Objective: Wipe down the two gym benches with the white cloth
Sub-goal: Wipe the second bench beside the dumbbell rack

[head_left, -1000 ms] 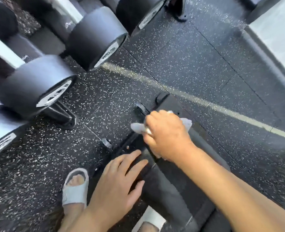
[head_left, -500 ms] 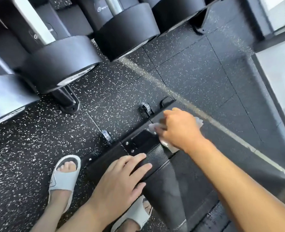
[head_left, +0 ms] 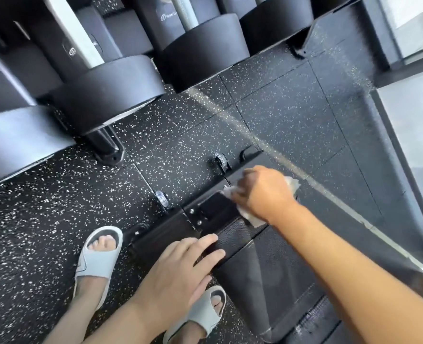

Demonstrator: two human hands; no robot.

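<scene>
Cloth point(head_left: 251, 218): white, bunched under right hand point(head_left: 267, 194), pressed on bench point(head_left: 262, 266) end (frame side).
Left hand point(head_left: 178, 271): flat, fingers straight on pad.

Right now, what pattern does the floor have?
Black with white speckles, crossed by a pale stripe; head view.

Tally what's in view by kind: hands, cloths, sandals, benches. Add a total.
Bare hands: 2, left hand resting flat on the bench, right hand with its grip on the cloth
Crumpled white cloth: 1
Light grey slide sandals: 2
Black padded gym bench: 1
Total: 6
</scene>
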